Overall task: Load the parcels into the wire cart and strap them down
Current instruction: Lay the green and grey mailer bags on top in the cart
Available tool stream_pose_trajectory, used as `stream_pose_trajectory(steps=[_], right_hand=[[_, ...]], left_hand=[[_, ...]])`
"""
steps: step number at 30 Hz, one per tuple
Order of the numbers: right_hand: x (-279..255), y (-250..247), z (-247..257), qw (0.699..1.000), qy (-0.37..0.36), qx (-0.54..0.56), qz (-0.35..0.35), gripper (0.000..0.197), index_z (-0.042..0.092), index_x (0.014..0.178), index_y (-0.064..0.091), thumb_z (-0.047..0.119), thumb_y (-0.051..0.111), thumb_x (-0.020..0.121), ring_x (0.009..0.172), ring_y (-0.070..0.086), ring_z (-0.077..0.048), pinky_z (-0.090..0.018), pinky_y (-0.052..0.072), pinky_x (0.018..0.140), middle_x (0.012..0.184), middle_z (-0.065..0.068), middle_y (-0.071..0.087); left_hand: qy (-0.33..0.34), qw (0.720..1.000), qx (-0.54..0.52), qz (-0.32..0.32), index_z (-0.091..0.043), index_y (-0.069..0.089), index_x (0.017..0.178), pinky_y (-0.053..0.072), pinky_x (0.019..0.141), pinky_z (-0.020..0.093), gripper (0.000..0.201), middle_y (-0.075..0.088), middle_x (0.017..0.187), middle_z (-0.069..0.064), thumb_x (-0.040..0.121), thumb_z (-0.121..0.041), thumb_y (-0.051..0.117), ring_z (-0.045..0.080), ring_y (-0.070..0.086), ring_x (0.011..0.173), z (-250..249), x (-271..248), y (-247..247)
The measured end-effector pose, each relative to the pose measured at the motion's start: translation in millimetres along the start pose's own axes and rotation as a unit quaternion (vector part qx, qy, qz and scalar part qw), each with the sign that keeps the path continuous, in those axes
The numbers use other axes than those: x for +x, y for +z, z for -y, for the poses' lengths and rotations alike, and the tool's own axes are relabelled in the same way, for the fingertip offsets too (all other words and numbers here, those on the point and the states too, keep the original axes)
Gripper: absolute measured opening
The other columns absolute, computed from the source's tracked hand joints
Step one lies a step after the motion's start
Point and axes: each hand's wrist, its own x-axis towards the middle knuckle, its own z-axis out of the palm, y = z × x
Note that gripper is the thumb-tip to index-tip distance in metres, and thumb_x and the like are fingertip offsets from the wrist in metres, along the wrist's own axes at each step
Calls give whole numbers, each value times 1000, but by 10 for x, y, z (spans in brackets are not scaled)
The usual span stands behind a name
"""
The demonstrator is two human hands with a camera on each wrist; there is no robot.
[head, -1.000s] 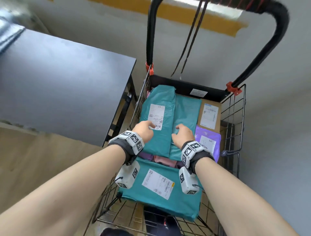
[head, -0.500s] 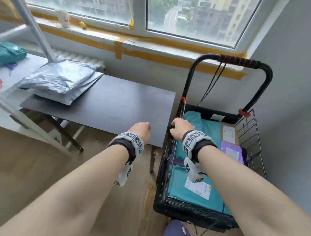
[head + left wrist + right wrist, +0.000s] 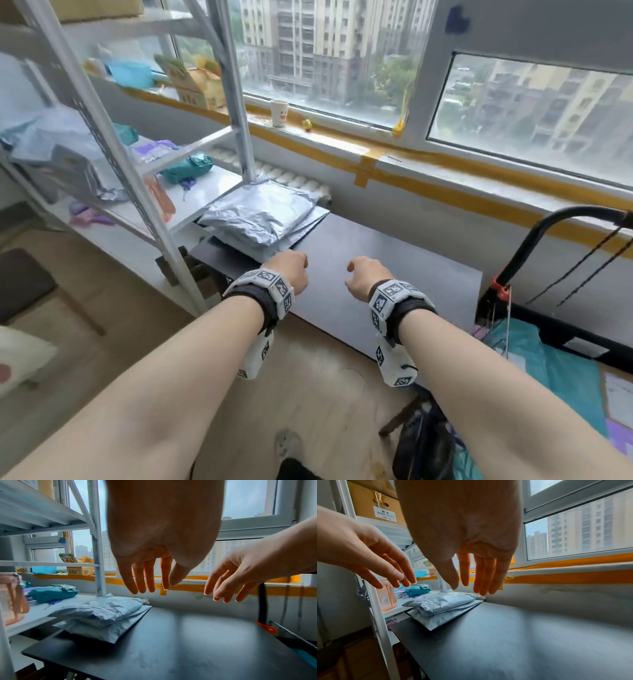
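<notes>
Two silver-grey mailer parcels [image 3: 263,219] lie stacked at the far left corner of the dark table [image 3: 394,270]. Both my hands hang above the table with loose, straight fingers and hold nothing: the left hand [image 3: 291,270] just short of the parcels, the right hand [image 3: 364,275] beside it. In the wrist views the left hand [image 3: 150,577] and the right hand [image 3: 471,574] hover above the parcels [image 3: 99,614] [image 3: 443,605]. The wire cart [image 3: 555,346] stands at the right, with teal mailers [image 3: 548,363] inside and a black handle [image 3: 534,240].
A white metal shelf rack [image 3: 144,192] stands left of the table, with a teal bag [image 3: 185,166] and other packets on it. A window sill [image 3: 342,137] with a paper cup [image 3: 279,113] runs behind. Black straps [image 3: 582,270] hang from the cart handle.
Both hands have left the teal parcels in the cart and moved left, over the dark table towards the silver parcels. My view has swung up and left from the cart.
</notes>
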Motion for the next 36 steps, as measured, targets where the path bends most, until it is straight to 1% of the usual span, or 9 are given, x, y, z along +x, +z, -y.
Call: stream_pose_trajectory(steps=[4, 9, 13, 18, 23, 25, 28, 32, 36], right_hand=[[771, 42, 434, 1000, -23, 5, 3, 33, 14, 119, 57, 17, 48, 87, 114, 56, -30, -36, 47, 96, 127, -9, 58], [1654, 84, 805, 1000, -18, 10, 21, 34, 11, 123, 55, 17, 46, 91, 118, 54, -28, -33, 45, 95, 130, -10, 55], [2203, 153, 1016, 998, 0, 44, 36, 34, 12, 121, 56, 19, 47, 90, 117, 54, -29, -33, 44, 96, 129, -11, 56], [2757, 300, 1209, 991, 52, 113, 45, 34, 12, 123, 57, 18, 49, 91, 118, 54, -28, -31, 42, 96, 126, -11, 59], [3214, 515, 1318, 977, 124, 171, 42, 38, 12, 127, 54, 21, 56, 90, 117, 54, -27, -30, 41, 96, 127, -10, 58], [3346, 592, 1374, 966, 147, 211, 41, 42, 12, 130, 52, 21, 59, 90, 117, 54, -26, -31, 41, 98, 128, -12, 56], [3527, 692, 1443, 949, 177, 259, 34, 53, 12, 136, 45, 19, 65, 87, 118, 52, -27, -28, 41, 96, 130, -14, 52], [3738, 813, 1444, 931, 214, 296, 17, 72, 10, 141, 36, 21, 73, 80, 130, 42, -29, -38, 34, 109, 142, -18, 41], [3862, 870, 1353, 892, 270, 360, -29, 72, 4, 139, 39, 14, 76, 77, 124, 48, -29, -39, 38, 107, 136, -18, 48]], left_hand=[[-22, 1000, 5, -9, -14, 58, 116, 45, 96, 37, 30, 57, 126, 9, 91, -16, 41, 27, 54, 115, 546, 585, -281], [-47, 999, 18, 12, -14, 53, 125, 42, 101, 37, 34, 53, 132, 10, 93, -12, 42, 27, 51, 121, 1130, 1339, -588], [-72, 997, 2, 33, -16, 49, 129, 41, 98, 34, 37, 50, 135, 9, 93, -11, 41, 25, 52, 120, 1604, 1904, -683], [-87, 995, -38, 38, -17, 51, 127, 41, 88, 27, 36, 53, 131, 5, 93, -11, 40, 23, 54, 115, 2142, 2536, -763], [-103, 982, -144, 60, -13, 59, 118, 44, 81, 26, 30, 60, 121, 11, 93, -10, 44, 26, 59, 102, 2676, 3217, -700], [-108, 977, -170, 66, -11, 60, 118, 44, 84, 27, 31, 59, 122, 13, 92, -8, 44, 27, 59, 100, 2844, 3472, -676], [-107, 974, -187, 66, -10, 59, 121, 43, 95, 30, 34, 57, 127, 15, 89, -4, 47, 30, 56, 113, 3034, 3815, -623], [-108, 970, -201, 83, -7, 52, 128, 41, 100, 32, 40, 58, 127, 14, 88, -4, 50, 30, 54, 117, 3179, 4095, -538], [-131, 953, -256, 92, -4, 46, 132, 41, 104, 37, 46, 58, 125, 17, 87, -4, 54, 29, 55, 116, 3325, 4239, -419]])
